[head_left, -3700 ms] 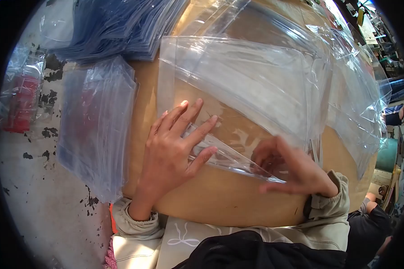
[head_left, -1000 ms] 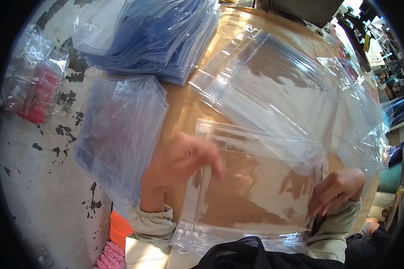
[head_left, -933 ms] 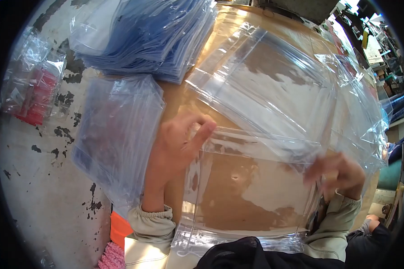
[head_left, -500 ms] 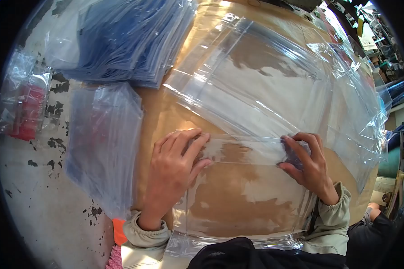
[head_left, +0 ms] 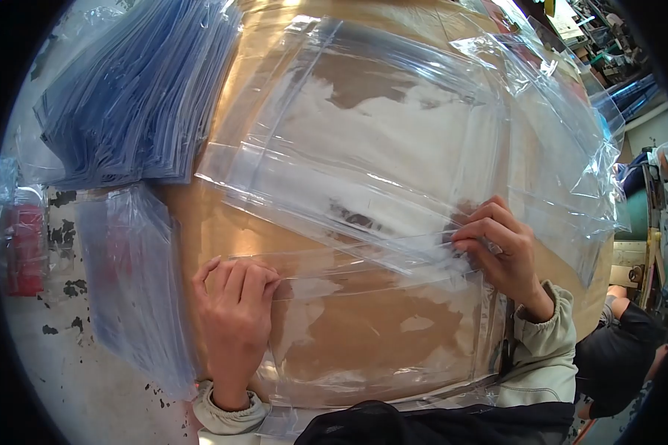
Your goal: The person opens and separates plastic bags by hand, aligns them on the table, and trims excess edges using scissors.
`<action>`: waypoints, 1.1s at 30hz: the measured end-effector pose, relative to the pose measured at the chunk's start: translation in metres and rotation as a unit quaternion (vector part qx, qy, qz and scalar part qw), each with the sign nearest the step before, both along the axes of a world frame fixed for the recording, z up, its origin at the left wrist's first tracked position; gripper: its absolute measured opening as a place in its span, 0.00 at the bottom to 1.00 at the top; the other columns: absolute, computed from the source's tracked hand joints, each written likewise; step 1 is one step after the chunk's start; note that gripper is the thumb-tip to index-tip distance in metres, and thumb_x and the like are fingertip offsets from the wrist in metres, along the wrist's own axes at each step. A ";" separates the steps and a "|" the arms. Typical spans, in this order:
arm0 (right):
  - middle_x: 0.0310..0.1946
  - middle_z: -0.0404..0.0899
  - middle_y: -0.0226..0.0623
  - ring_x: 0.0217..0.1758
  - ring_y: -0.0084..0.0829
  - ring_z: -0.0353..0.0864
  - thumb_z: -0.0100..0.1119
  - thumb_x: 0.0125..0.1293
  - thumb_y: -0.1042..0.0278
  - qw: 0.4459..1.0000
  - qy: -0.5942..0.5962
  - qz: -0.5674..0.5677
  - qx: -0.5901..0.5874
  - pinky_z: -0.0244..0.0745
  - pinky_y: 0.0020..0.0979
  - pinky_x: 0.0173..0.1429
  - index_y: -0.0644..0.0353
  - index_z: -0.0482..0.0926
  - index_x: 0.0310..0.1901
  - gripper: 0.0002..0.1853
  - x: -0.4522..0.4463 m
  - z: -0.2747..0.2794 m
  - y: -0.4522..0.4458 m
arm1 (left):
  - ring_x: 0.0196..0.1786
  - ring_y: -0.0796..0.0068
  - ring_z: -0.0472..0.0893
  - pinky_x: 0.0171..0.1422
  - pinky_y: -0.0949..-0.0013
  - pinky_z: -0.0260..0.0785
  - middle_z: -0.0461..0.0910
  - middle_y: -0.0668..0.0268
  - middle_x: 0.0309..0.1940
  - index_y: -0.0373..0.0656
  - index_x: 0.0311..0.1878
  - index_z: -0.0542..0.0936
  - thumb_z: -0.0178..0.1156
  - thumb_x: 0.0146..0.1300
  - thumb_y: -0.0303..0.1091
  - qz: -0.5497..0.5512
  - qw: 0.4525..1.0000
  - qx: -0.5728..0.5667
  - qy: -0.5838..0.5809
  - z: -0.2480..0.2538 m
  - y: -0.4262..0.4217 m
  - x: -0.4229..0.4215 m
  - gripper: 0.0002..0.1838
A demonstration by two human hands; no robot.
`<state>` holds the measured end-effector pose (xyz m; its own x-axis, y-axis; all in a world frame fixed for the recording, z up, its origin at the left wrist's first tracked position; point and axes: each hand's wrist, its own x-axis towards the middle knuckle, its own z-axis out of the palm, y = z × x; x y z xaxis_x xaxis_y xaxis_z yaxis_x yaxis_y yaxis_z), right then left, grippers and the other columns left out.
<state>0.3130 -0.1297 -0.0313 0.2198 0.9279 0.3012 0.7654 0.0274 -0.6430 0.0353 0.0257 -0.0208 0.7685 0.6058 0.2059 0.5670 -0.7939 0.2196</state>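
Hands pinching plastic sheet, fingers nearly closed

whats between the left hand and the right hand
The head view shows the upper part of a clear plastic sheet between the left hand and the right hand, with the tan tabletop showing through it.
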 end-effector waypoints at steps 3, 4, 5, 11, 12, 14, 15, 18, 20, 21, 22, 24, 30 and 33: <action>0.26 0.77 0.34 0.31 0.30 0.76 0.64 0.54 0.79 0.999 0.034 -0.020 -0.020 0.71 0.28 0.35 0.61 0.83 0.34 0.06 0.003 0.001 -0.001 | 0.42 0.69 0.76 0.59 0.58 0.61 0.76 0.70 0.32 0.45 0.33 0.73 0.62 0.55 0.28 0.002 1.000 -0.015 -0.008 -0.001 0.000 0.000 0.07; 0.26 0.78 0.34 0.31 0.28 0.77 0.63 0.55 0.80 0.996 0.071 -0.036 -0.043 0.72 0.27 0.35 0.62 0.83 0.35 0.05 0.004 0.003 -0.002 | 0.42 0.68 0.75 0.59 0.59 0.62 0.76 0.69 0.33 0.45 0.33 0.73 0.62 0.55 0.28 0.001 1.000 -0.021 -0.013 -0.001 0.001 0.000 0.07; 0.26 0.79 0.34 0.31 0.27 0.78 0.61 0.56 0.80 0.991 0.108 -0.054 -0.065 0.72 0.27 0.36 0.62 0.83 0.35 0.05 0.006 0.006 -0.003 | 0.42 0.67 0.75 0.59 0.59 0.62 0.75 0.69 0.33 0.45 0.33 0.73 0.62 0.55 0.28 -0.001 1.000 -0.020 -0.013 -0.001 0.000 0.000 0.07; 0.31 0.84 0.35 0.35 0.23 0.83 0.58 0.59 0.82 0.972 0.201 -0.077 -0.093 0.75 0.23 0.41 0.63 0.83 0.40 0.09 0.017 0.009 -0.005 | 0.44 0.64 0.73 0.54 0.59 0.63 0.73 0.66 0.36 0.44 0.35 0.74 0.62 0.52 0.27 -0.017 0.999 -0.027 0.017 0.000 0.003 -0.001 0.09; 0.32 0.85 0.35 0.36 0.22 0.84 0.59 0.59 0.82 0.975 0.188 -0.072 -0.092 0.75 0.23 0.42 0.63 0.84 0.40 0.09 0.021 0.009 -0.006 | 0.45 0.64 0.73 0.52 0.59 0.63 0.73 0.66 0.37 0.45 0.36 0.74 0.62 0.52 0.26 -0.013 0.999 -0.037 0.025 0.001 0.003 -0.001 0.09; 0.32 0.85 0.35 0.35 0.23 0.84 0.61 0.57 0.81 0.972 0.199 -0.067 -0.104 0.76 0.24 0.42 0.63 0.84 0.41 0.10 0.027 0.011 -0.006 | 0.46 0.63 0.72 0.51 0.59 0.63 0.72 0.65 0.39 0.45 0.36 0.74 0.62 0.51 0.26 -0.009 0.998 -0.050 0.031 0.002 0.003 -0.002 0.10; 0.33 0.85 0.35 0.35 0.23 0.84 0.62 0.56 0.81 0.971 0.204 -0.065 -0.109 0.76 0.24 0.41 0.62 0.84 0.41 0.11 0.029 0.012 -0.005 | 0.46 0.63 0.72 0.50 0.59 0.62 0.72 0.65 0.40 0.45 0.36 0.74 0.63 0.51 0.26 -0.009 0.998 -0.054 0.029 0.001 0.003 -0.002 0.10; 0.34 0.84 0.34 0.33 0.24 0.83 0.66 0.53 0.80 0.976 0.153 -0.059 -0.146 0.76 0.25 0.40 0.61 0.85 0.41 0.12 0.028 0.018 -0.004 | 0.47 0.63 0.72 0.50 0.59 0.62 0.71 0.64 0.44 0.46 0.36 0.74 0.63 0.50 0.25 -0.006 0.997 -0.069 0.019 0.001 0.004 -0.002 0.11; 0.35 0.84 0.34 0.33 0.26 0.82 0.67 0.52 0.79 0.977 0.144 -0.053 -0.150 0.75 0.26 0.40 0.59 0.85 0.41 0.13 0.029 0.018 -0.005 | 0.48 0.63 0.72 0.51 0.59 0.62 0.71 0.64 0.46 0.46 0.37 0.74 0.63 0.50 0.25 -0.008 0.997 -0.079 0.014 0.000 0.004 -0.003 0.11; 0.36 0.84 0.34 0.33 0.26 0.82 0.68 0.51 0.79 0.977 0.139 -0.049 -0.151 0.75 0.26 0.39 0.58 0.85 0.42 0.14 0.029 0.018 -0.005 | 0.49 0.63 0.72 0.51 0.59 0.62 0.71 0.64 0.47 0.45 0.37 0.74 0.63 0.49 0.25 -0.012 0.996 -0.083 0.013 0.000 0.004 -0.004 0.11; 0.35 0.83 0.34 0.33 0.27 0.81 0.68 0.51 0.78 0.983 0.116 -0.032 -0.140 0.75 0.27 0.39 0.59 0.85 0.40 0.13 0.029 0.017 -0.005 | 0.49 0.63 0.72 0.51 0.59 0.62 0.70 0.64 0.48 0.45 0.37 0.74 0.63 0.49 0.25 -0.016 0.996 -0.086 0.011 0.000 0.005 -0.005 0.11; 0.33 0.82 0.34 0.33 0.29 0.80 0.68 0.51 0.76 0.991 0.066 0.004 -0.116 0.74 0.28 0.38 0.59 0.85 0.38 0.11 0.030 0.018 -0.005 | 0.50 0.64 0.72 0.54 0.57 0.62 0.70 0.64 0.48 0.46 0.37 0.74 0.63 0.50 0.26 -0.017 0.996 -0.089 0.018 0.003 0.004 -0.005 0.11; 0.31 0.77 0.36 0.31 0.34 0.77 0.63 0.58 0.75 0.987 0.032 0.060 -0.147 0.72 0.30 0.36 0.63 0.78 0.33 0.04 0.028 0.027 -0.007 | 0.51 0.58 0.72 0.60 0.53 0.59 0.71 0.62 0.46 0.44 0.38 0.73 0.63 0.50 0.25 -0.029 0.999 -0.020 0.015 0.004 0.002 -0.007 0.13; 0.32 0.77 0.36 0.33 0.33 0.77 0.59 0.61 0.77 0.974 0.112 0.109 -0.164 0.72 0.29 0.37 0.63 0.75 0.37 0.04 0.029 0.037 -0.011 | 0.52 0.60 0.71 0.60 0.53 0.62 0.71 0.60 0.45 0.44 0.40 0.73 0.65 0.49 0.26 -0.019 1.000 -0.016 0.001 0.015 -0.005 -0.018 0.15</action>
